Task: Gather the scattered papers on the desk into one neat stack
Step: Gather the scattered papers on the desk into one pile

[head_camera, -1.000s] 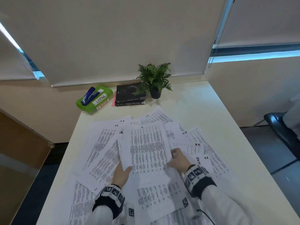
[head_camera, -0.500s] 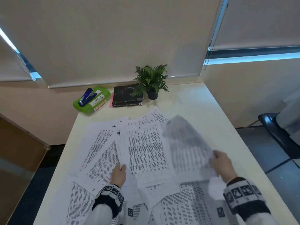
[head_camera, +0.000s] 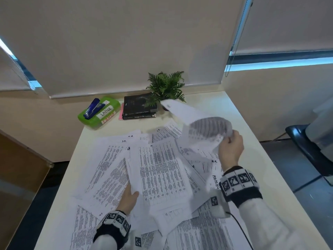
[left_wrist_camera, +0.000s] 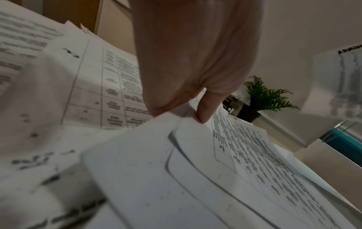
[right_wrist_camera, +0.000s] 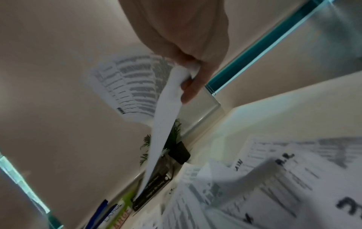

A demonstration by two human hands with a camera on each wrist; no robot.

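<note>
Several printed white papers point(head_camera: 111, 170) lie scattered and overlapping across the cream desk point(head_camera: 252, 150). My left hand point(head_camera: 128, 197) grips the lower left edge of a small stack of sheets point(head_camera: 160, 174) in the middle of the desk; the left wrist view shows the thumb on top of that stack point(left_wrist_camera: 215, 155) and the left hand point(left_wrist_camera: 195, 111) pinching it. My right hand point(head_camera: 229, 147) is raised over the right side and pinches a curled, lifted sheet point(head_camera: 203, 127), also seen edge-on as a lifted sheet point(right_wrist_camera: 166, 124) below the right hand point(right_wrist_camera: 188, 80).
At the back of the desk stand a green box point(head_camera: 100, 114) with a blue stapler point(head_camera: 92, 108) on it, two dark books point(head_camera: 139, 109) and a small potted fern point(head_camera: 166, 86). A dark chair point(head_camera: 310, 150) is on the floor to the right.
My right hand has moved from the stack's right edge out to the right, picked up a sheet and lifted it off the desk. My left hand stays on the stack.
</note>
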